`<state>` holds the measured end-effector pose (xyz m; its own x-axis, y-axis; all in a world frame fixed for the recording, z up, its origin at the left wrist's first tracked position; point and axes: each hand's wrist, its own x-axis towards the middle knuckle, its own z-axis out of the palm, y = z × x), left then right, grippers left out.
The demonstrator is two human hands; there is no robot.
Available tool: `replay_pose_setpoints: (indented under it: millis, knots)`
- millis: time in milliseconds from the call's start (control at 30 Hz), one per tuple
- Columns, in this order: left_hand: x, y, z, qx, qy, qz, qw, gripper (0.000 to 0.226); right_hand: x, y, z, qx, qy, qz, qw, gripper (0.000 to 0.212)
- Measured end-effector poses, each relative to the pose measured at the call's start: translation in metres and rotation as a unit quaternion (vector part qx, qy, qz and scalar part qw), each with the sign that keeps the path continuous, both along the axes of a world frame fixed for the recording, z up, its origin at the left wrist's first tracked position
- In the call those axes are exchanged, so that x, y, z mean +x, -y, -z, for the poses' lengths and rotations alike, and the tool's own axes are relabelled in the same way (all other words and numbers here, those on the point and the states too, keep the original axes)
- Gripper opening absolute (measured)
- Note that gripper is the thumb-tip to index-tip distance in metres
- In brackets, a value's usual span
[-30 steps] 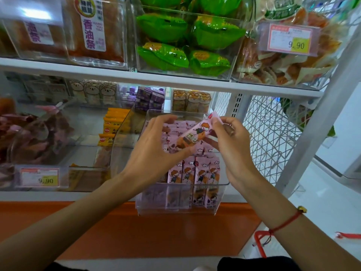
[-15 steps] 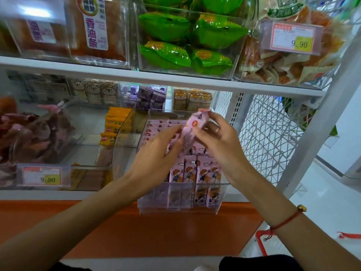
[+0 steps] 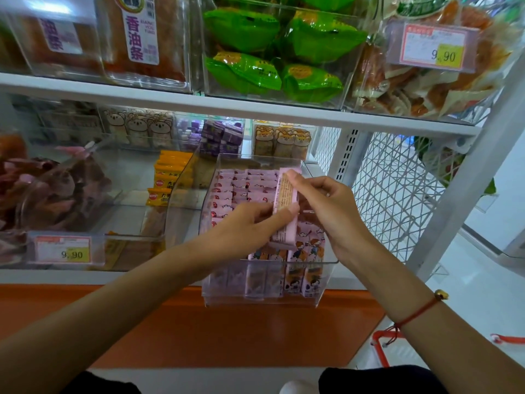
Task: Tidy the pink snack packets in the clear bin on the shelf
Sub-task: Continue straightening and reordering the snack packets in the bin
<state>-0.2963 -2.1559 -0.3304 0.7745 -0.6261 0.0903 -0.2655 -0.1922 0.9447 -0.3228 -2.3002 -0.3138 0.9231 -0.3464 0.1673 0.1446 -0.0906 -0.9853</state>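
While both hands meet over the clear bin [image 3: 267, 301] on the lower shelf [image 3: 170, 277], a single pink snack packet [image 3: 285, 207] stands almost upright between them, its long axis running from near the bin's back wall down toward the front rows. The printed back of the wrapper, a tan text panel, faces the camera. The right hand [image 3: 331, 214] pinches the packet's top end between thumb and forefinger, its remaining fingers loosely curled behind. The left hand [image 3: 245, 231] comes in from the left, and its thumb and fingertips close on the packet's lower half; how many fingers lie behind the wrapper cannot be told, since the packet hides them.

Below the held packet, the bin already holds ordered pink packets: flat rows toward the back, and upright ones with cartoon faces showing at the front. The held packet's lower end sits just above that front group, slightly right of the bin's middle. Judging by this, the coming move is a short lowering into the front right rows, with the long axis kept upright to match its neighbours. The left hand is nearer the landing spot and seems placed to guide the bottom edge, while the right steadies the top.
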Motion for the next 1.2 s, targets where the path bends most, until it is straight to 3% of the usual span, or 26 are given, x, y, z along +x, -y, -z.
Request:
replay_pose_setpoints:
  millis: [100,167,267,400,500,600,700,767,900,1067,1200]
  knots:
    - [0.003,-0.002,-0.001,-0.001,-0.078,0.001,0.997,0.041,-0.001,0.0,0.0,-0.021,0.008,0.014,1.0,0.033]
    - [0.005,-0.003,-0.001,-0.002,-0.078,-0.006,0.997,0.034,-0.001,-0.001,0.0,-0.032,0.016,0.008,0.999,0.03]
    - [0.008,-0.007,-0.001,-0.026,0.022,-0.044,0.998,0.014,-0.003,0.0,-0.002,-0.04,0.038,-0.058,0.997,0.016]
    - [0.011,-0.015,0.001,-0.099,0.167,-0.115,0.974,0.032,-0.005,0.001,-0.003,-0.028,0.091,-0.196,0.976,0.03]
    - [0.01,-0.018,0.003,-0.1,0.2,-0.129,0.966,0.035,-0.006,0.0,-0.002,-0.034,0.111,-0.219,0.969,0.034]
    - [0.01,-0.016,0.001,-0.122,0.168,-0.148,0.967,0.032,-0.006,0.001,-0.003,-0.069,0.098,-0.209,0.97,0.047]
    - [0.012,-0.015,-0.003,-0.173,0.091,-0.196,0.961,0.036,-0.007,-0.004,0.002,-0.201,0.073,-0.157,0.964,0.074]
    - [0.011,-0.013,-0.004,-0.177,0.065,-0.204,0.961,0.054,-0.008,-0.013,0.008,-0.223,0.093,-0.109,0.964,0.068]
    - [0.006,-0.012,-0.008,-0.179,0.051,-0.194,0.963,0.075,-0.006,-0.012,0.006,-0.233,0.128,-0.053,0.963,0.035]
    - [0.012,-0.019,-0.016,-0.251,-0.005,-0.144,0.957,0.048,-0.004,0.004,0.002,-0.134,0.062,-0.15,0.977,0.02]
    - [0.01,-0.018,-0.011,-0.24,0.033,-0.182,0.953,0.048,-0.005,0.006,0.003,-0.142,0.054,-0.143,0.978,0.038]
